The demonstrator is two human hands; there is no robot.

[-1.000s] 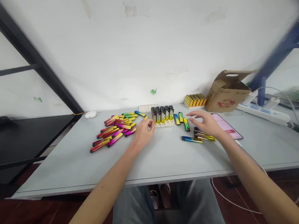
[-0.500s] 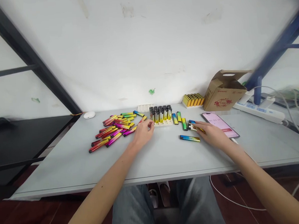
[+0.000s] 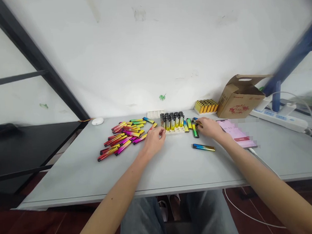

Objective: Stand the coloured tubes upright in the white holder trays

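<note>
A white tray (image 3: 174,131) holds several upright lighters (image 3: 172,121) with black tops and clear, yellowish bodies. At its left front corner my left hand (image 3: 154,140) is closed, fingertips curled against the tray. My right hand (image 3: 210,127) pinches a gold-and-dark lighter (image 3: 198,124), partly hidden by the fingers. Just left of that hand lie a green lighter (image 3: 195,131), another green lighter (image 3: 189,123) and a blue-yellow lighter (image 3: 186,126). Nearer me, a blue-gold lighter (image 3: 204,147) lies alone. Left of my left hand spreads a pile of shiny red, gold and purple lighters (image 3: 124,136).
Against the wall stand a tray of yellow lighters (image 3: 206,106), an open cardboard box (image 3: 239,100) and another white tray (image 3: 156,114). A phone (image 3: 236,133) with a cable lies beside my right forearm. Farther right is a power strip (image 3: 281,117); a white case (image 3: 97,121) sits back left.
My right hand has moved away from me and slightly left, with a lighter in its fingers. My left hand stays at the tray's corner. The whole view has shifted a little.
</note>
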